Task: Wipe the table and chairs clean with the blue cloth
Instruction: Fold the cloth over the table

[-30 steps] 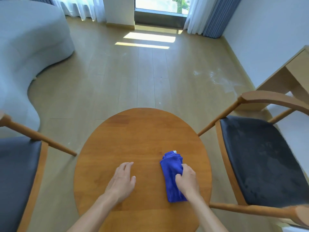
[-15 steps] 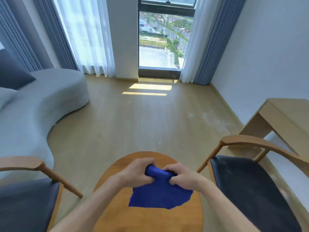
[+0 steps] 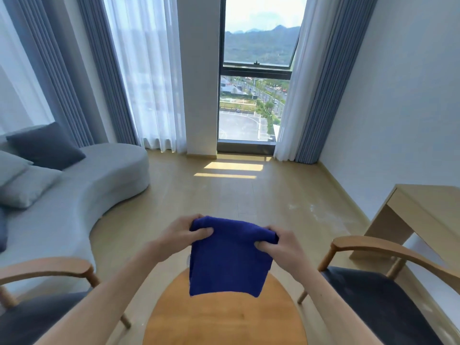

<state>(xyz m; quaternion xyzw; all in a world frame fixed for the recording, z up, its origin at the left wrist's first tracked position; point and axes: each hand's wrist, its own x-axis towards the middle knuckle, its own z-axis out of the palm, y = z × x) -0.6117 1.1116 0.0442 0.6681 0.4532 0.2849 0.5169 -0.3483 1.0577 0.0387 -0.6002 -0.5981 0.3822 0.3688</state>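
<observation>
The blue cloth (image 3: 227, 260) hangs unfolded in the air above the round wooden table (image 3: 224, 317). My left hand (image 3: 181, 235) pinches its upper left corner and my right hand (image 3: 278, 247) pinches its upper right corner, holding the top edge stretched between them. The cloth's lower edge hangs just over the far part of the table. A wooden chair with a dark seat (image 3: 380, 302) stands to the right of the table, and another chair (image 3: 37, 312) stands to the left.
A curved grey sofa (image 3: 82, 195) with cushions fills the left side. A light wooden desk (image 3: 423, 215) stands against the right wall. Wooden floor (image 3: 224, 195) stretches ahead to a tall window (image 3: 254, 78) with curtains.
Both hands lifted the cloth off the table, raised it and spread it apart so it hangs open. My view tilted upward toward the window.
</observation>
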